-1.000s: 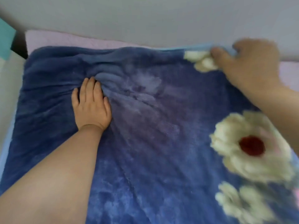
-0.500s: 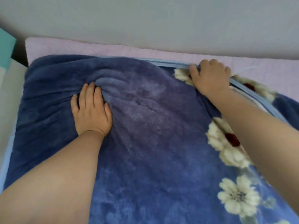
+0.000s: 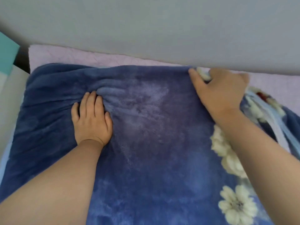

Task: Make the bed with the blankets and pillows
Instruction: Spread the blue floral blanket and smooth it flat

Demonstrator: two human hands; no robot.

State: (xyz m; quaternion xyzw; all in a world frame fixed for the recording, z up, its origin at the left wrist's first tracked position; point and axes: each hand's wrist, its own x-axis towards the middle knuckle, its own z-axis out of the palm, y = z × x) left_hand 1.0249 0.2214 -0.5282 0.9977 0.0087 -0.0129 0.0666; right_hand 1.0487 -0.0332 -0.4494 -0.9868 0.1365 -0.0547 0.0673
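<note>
Pink sheet (image 3: 68,58) under blue blanket (image 3: 154,127) (left hand (image 3: 91,118) pressing, right hand (image 3: 219,91) gripping edge).

Wall (image 3: 162,26) blocks me just past the blanket (image 3: 154,159) edge; narrow pink sheet (image 3: 81,57) strip between stays passable.

No readable text, labels or numbers anywhere

Blanket's (image 3: 154,127) right edge blurred
</note>
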